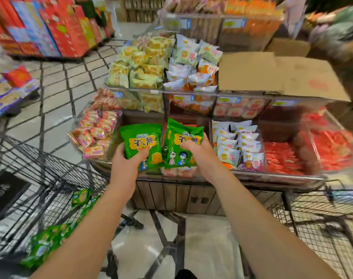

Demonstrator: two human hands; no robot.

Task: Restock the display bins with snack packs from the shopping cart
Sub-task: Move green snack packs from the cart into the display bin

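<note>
Hands [129, 158] [197, 152] gripping green packs [141, 139], bin [143, 117] beneath hidden; surroundings blurred

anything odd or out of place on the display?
One thing: flattened cardboard lies over the upper-right bins, covering their stock. Otherwise normal: left hand and right hand each grip a green snack pack above the front bins.

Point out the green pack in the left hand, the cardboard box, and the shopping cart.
Left green pack [140, 137]: head view, on its printed front.
Cardboard box [250, 71]: head view, on its top flap.
Shopping cart [40, 168]: head view, on its wire rim.
</note>
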